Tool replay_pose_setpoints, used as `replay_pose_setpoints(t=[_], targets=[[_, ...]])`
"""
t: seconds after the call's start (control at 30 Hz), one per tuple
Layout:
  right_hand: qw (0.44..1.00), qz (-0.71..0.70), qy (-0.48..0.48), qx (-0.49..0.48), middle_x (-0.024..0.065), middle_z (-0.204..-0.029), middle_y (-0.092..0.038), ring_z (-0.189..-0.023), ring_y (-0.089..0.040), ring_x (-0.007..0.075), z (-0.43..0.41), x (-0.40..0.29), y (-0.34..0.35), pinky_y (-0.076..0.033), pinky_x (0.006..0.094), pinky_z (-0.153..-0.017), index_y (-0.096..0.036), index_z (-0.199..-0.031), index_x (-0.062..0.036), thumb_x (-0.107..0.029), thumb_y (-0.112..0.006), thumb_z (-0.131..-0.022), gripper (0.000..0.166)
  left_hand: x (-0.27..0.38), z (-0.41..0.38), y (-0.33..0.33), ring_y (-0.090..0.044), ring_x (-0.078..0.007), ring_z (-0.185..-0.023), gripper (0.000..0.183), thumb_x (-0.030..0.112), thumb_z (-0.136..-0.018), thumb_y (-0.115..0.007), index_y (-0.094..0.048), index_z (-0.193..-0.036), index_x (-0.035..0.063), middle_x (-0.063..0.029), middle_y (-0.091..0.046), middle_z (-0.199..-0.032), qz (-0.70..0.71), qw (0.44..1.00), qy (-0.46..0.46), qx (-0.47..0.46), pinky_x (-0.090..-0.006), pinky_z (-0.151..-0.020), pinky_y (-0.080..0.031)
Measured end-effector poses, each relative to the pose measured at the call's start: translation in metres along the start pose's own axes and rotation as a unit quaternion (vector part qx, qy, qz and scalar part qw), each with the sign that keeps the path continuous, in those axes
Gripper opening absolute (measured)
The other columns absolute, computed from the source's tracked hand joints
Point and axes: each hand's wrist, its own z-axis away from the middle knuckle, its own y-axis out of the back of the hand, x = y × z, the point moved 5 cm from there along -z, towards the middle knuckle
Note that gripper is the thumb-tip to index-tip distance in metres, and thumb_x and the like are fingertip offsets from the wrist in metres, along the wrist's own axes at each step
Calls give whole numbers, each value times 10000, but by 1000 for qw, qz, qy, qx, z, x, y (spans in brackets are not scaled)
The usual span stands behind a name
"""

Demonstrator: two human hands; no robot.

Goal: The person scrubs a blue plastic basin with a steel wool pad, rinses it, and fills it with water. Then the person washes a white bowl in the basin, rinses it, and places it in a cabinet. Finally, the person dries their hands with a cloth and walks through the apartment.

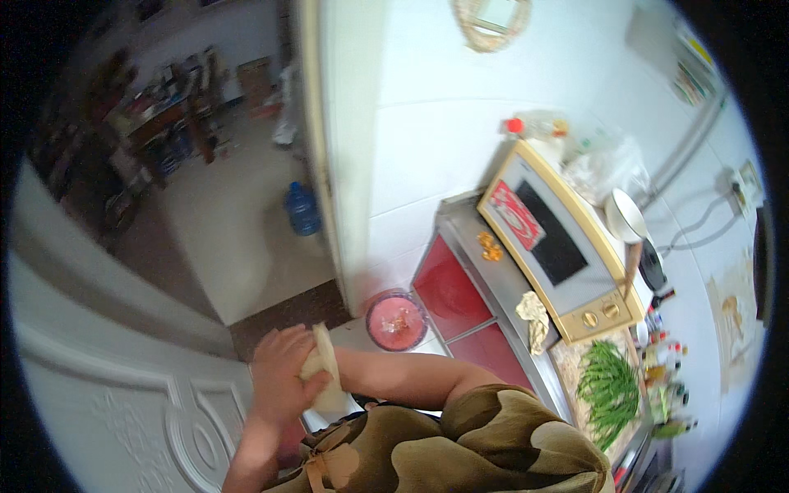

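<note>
A pale yellow cloth (328, 385) hangs in front of my body. My left hand (280, 370) grips it, the thumb lying across its near face. From the right my bare forearm reaches to the same cloth. The right hand itself is hidden behind the cloth and the left hand, so its grip does not show. Slight blur covers both hands. Beyond them, a pink basin (396, 321) with some scraps in it stands on the floor.
A carved white door (148, 394) stands at left, beside a doorway to a darker room with a blue water bottle (302, 209). The counter at right bears a microwave oven (558, 240), a crumpled cloth (533, 320), orange pieces (490, 246) and green beans (609, 391); several bottles (669, 376) line the wall.
</note>
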Motion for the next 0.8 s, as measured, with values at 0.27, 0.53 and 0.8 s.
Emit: replay_pose_setpoints(t=[0.27, 0.53, 0.8], targets=[[920, -144, 47, 360, 109, -955, -675, -888, -643, 270, 58, 94, 2, -498, 407, -767, -667, -972, -75, -108, -624, -728, 250, 8, -99, -73, -656, -316, -903, 232, 122, -809, -557, -661, -981, 7, -162, -677, -985, 146, 983, -78, -77, -401, -823, -504], [703, -464, -14, 539, 103, -773, -654, -655, -627, 187, 95, 76, 123, -500, 309, -636, -623, -863, -20, -209, -568, -902, 200, -162, -144, -113, -493, -257, -1191, 548, 344, -948, -505, -342, -1363, 25, -130, -453, -1323, 684, 687, 163, -181, -383, -970, -429], [510, -491, -93, 700, -49, -523, -412, -425, -385, 54, -4, 92, 115, -340, 211, -464, -499, -704, -109, -314, -411, -999, 371, -95, -182, -102, -507, -231, -1109, 562, 502, -916, -458, -423, -1281, 76, -73, -493, -1244, 753, 558, 34, -347, -394, -947, -416]])
